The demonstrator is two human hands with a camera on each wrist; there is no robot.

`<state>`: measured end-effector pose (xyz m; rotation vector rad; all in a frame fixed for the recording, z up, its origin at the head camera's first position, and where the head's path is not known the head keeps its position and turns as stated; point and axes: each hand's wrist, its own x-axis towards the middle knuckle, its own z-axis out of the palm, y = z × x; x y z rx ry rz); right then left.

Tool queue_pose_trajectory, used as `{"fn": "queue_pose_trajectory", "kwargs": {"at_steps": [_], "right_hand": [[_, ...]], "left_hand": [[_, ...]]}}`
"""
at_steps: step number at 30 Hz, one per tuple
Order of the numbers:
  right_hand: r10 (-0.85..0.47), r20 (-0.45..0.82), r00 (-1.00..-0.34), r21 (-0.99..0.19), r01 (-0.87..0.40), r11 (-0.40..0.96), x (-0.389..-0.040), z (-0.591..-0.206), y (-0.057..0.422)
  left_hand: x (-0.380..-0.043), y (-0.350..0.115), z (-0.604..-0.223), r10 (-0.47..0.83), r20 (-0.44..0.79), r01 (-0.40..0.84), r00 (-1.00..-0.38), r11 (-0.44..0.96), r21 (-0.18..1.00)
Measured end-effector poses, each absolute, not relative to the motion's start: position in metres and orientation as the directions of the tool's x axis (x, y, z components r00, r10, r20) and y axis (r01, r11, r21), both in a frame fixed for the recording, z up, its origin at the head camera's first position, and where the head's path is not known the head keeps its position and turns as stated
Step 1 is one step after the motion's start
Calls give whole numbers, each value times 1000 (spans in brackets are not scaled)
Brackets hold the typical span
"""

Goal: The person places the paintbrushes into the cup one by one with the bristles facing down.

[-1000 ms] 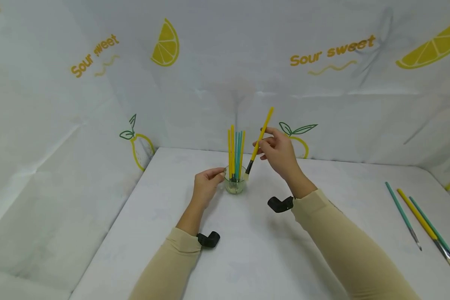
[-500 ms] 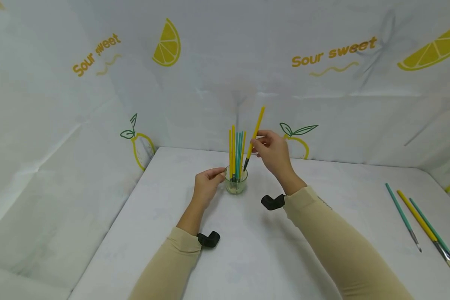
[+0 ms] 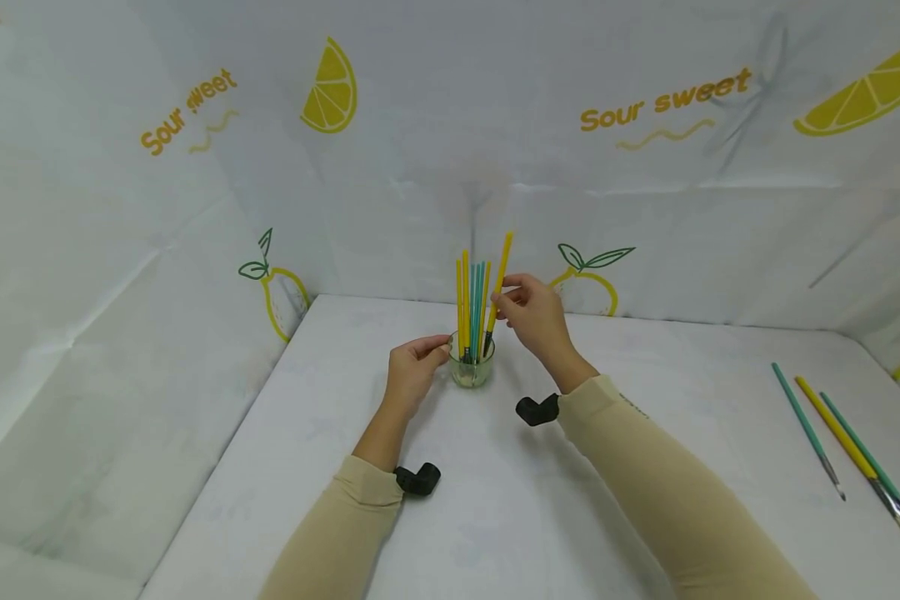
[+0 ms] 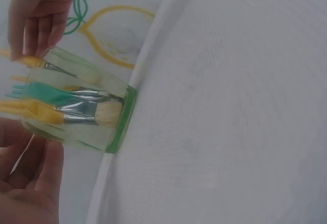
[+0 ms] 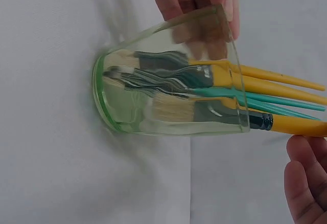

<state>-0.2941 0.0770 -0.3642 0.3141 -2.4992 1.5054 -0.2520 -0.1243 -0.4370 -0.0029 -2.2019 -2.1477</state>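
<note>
A clear greenish glass (image 3: 470, 379) stands on the white table, bristle-ends of several yellow and teal paintbrushes (image 3: 465, 292) down inside it. At its left rim, my left hand (image 3: 410, 371) pinches the glass between thumb and fingers; the right wrist view shows those fingers (image 5: 196, 40) through the wall. My right hand (image 3: 536, 317) pinches a yellow paintbrush (image 3: 502, 271) by its handle, tilted slightly right. That brush's pale flat bristles (image 5: 173, 107) are inside the glass, above its green base. In the left wrist view the glass (image 4: 76, 134) shows from the side.
Two teal paintbrushes (image 3: 798, 412) and a yellow paintbrush (image 3: 832, 423) lie on the table (image 3: 495, 517) at the right. Behind the table hangs a white cloth (image 3: 420, 200) printed with lemons and lettering.
My right hand has moved left and down, bringing the yellow paintbrush from beside the glass to inside its rim. My left hand has stayed at the glass.
</note>
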Motion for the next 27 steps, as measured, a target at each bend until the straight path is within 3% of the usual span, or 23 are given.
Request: {"fn": "queue_pose_trajectory", "kwargs": {"at_steps": [7,27], "right_hand": [[-103,243,-964,-813,-261,520,-295,-375,71],[-116,138,-984,-826,-179,535,-293,-386,68]], "left_hand": [[-251,-123,-437,-63,43,42,-997,25,999],[-253,-123,-439,-86,59,55,-995,55,997]]}}
